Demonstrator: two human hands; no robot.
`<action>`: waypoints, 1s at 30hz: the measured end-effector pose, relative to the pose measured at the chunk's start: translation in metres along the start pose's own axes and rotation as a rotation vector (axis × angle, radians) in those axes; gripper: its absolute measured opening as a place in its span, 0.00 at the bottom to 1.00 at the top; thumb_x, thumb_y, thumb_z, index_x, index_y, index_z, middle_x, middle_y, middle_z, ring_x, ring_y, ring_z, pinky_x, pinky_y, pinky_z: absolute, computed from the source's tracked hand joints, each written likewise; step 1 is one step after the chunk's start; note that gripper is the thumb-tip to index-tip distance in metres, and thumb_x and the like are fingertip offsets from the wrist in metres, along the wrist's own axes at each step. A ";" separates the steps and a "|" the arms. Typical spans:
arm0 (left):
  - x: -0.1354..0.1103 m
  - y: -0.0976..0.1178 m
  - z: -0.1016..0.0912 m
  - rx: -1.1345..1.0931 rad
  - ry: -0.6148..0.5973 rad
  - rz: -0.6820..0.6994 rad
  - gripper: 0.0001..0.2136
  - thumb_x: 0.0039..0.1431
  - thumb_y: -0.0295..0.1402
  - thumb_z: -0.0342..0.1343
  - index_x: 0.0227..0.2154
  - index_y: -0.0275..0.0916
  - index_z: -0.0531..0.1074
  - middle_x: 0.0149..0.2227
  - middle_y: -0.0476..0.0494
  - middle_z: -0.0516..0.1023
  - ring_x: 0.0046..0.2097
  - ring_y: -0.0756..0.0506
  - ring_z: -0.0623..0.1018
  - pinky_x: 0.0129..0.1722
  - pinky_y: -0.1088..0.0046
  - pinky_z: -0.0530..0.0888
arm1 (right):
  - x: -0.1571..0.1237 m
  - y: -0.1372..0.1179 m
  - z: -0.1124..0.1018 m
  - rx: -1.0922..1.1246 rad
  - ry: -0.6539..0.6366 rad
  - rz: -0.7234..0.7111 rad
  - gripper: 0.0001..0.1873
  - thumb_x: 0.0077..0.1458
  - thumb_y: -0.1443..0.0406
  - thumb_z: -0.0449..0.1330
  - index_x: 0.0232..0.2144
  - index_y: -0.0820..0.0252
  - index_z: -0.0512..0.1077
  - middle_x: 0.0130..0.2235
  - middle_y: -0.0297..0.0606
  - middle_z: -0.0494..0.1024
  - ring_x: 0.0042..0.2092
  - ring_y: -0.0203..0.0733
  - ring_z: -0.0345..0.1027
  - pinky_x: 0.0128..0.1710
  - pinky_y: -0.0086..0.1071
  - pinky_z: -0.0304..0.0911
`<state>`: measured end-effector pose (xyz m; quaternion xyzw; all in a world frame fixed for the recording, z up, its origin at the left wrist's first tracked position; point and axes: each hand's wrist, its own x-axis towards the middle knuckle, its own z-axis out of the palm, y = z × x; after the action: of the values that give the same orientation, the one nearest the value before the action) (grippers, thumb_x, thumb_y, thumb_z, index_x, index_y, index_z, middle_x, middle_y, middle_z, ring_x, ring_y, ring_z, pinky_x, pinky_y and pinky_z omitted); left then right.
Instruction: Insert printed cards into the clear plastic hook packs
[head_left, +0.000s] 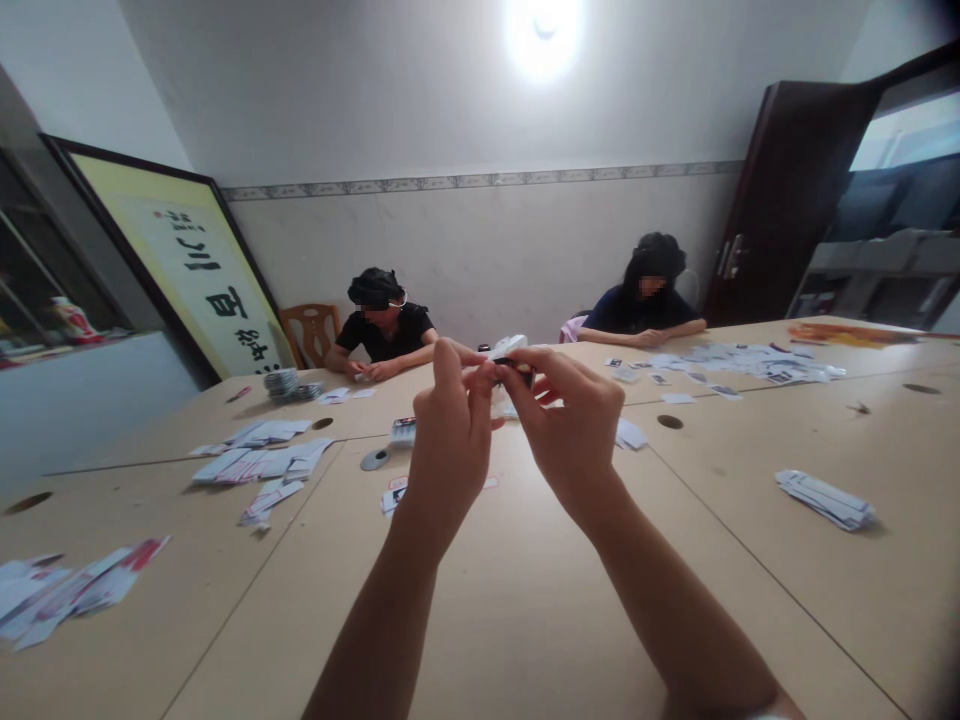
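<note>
Both my hands are raised above the middle of the beige table (525,600). My left hand (450,440) and my right hand (574,425) are closed in a pinch, meeting on one small white piece with a dark part (508,352), a folded paper or small packet. Their fingertips touch around it. Its lower side is hidden by my fingers. Under my hands lie a small stack of cards (403,431) and a grey disc (375,459).
Piles of small paper slips lie at the left (262,460), near left edge (67,590), right (825,497) and far right (735,362). Two people sit at the far side, hands on the table. A framed calligraphy panel (195,270) leans at left; a dark door (787,190) stands open at right.
</note>
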<state>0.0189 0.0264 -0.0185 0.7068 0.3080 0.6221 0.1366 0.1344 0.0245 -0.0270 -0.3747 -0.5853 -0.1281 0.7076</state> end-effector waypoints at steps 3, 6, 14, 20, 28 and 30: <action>-0.001 0.002 -0.002 -0.069 -0.017 -0.038 0.12 0.69 0.44 0.53 0.42 0.42 0.61 0.38 0.46 0.76 0.37 0.48 0.83 0.23 0.83 0.81 | 0.000 -0.002 0.000 0.049 0.040 -0.019 0.02 0.57 0.66 0.67 0.31 0.54 0.80 0.29 0.30 0.83 0.25 0.32 0.71 0.24 0.26 0.68; -0.001 0.003 -0.003 -0.171 -0.029 -0.106 0.15 0.67 0.46 0.55 0.45 0.43 0.61 0.42 0.44 0.74 0.40 0.45 0.83 0.23 0.80 0.81 | -0.001 -0.005 -0.001 0.092 0.053 -0.009 0.03 0.56 0.67 0.68 0.32 0.53 0.79 0.29 0.29 0.83 0.24 0.32 0.71 0.23 0.26 0.68; 0.001 0.004 -0.004 -0.254 -0.014 -0.154 0.15 0.65 0.47 0.58 0.41 0.43 0.63 0.33 0.50 0.73 0.34 0.47 0.82 0.22 0.79 0.81 | 0.001 -0.003 -0.006 0.167 0.031 0.082 0.11 0.55 0.64 0.68 0.42 0.51 0.78 0.27 0.27 0.79 0.23 0.33 0.71 0.22 0.27 0.69; 0.005 0.004 -0.010 -0.362 -0.041 -0.195 0.15 0.63 0.45 0.61 0.38 0.44 0.63 0.26 0.56 0.69 0.23 0.52 0.78 0.19 0.80 0.80 | 0.008 -0.003 -0.013 0.425 -0.105 0.353 0.12 0.52 0.60 0.70 0.36 0.54 0.72 0.26 0.27 0.79 0.23 0.36 0.75 0.22 0.28 0.69; 0.010 0.007 -0.019 -0.462 -0.109 -0.261 0.17 0.60 0.45 0.64 0.37 0.42 0.62 0.32 0.55 0.71 0.22 0.52 0.79 0.19 0.74 0.82 | 0.017 0.002 -0.021 0.556 -0.120 0.410 0.13 0.51 0.59 0.71 0.25 0.59 0.74 0.22 0.28 0.76 0.20 0.32 0.71 0.18 0.25 0.64; 0.009 0.008 -0.019 -0.463 -0.109 -0.259 0.17 0.60 0.45 0.64 0.36 0.42 0.62 0.32 0.55 0.72 0.22 0.53 0.78 0.20 0.75 0.82 | 0.018 0.003 -0.022 0.520 -0.109 0.411 0.13 0.51 0.60 0.71 0.24 0.59 0.74 0.22 0.27 0.74 0.19 0.29 0.67 0.16 0.25 0.59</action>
<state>0.0036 0.0222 -0.0029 0.6439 0.2377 0.6141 0.3896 0.1573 0.0158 -0.0124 -0.2978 -0.5476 0.1911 0.7583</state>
